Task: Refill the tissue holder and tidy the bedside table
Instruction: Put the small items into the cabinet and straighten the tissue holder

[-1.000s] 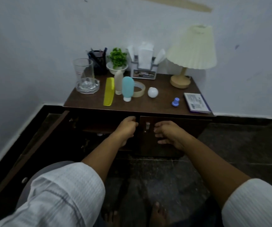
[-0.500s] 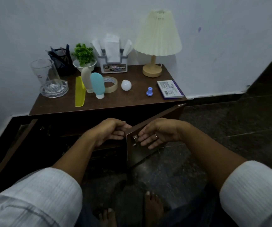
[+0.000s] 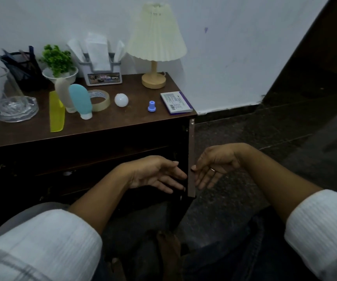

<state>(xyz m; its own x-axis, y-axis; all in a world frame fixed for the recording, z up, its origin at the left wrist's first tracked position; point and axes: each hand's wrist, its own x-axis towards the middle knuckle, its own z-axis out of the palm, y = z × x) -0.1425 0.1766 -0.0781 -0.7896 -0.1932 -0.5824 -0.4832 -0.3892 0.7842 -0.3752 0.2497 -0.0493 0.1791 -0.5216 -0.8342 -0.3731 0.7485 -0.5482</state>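
The grey tissue holder stands at the back of the brown bedside table, with white tissues sticking up from it. The right cabinet door stands swung wide, seen edge-on. My left hand is on the inner side of that door edge, fingers stretched and relaxed. My right hand is on the outer side, fingertips touching the edge, fingers loose. Neither hand holds anything. The cabinet's inside is dark, with a shelf faintly visible.
On the table top lie a yellow comb, cream bottle, blue bottle, tape roll, white ball, small blue cap and a flat box. A lamp, plant, pen cup and glass jug stand behind.
The right cabinet door has swung from shut to fully wide. Both hands have let go of its handle and edge and now hover with loose fingers on either side of it.
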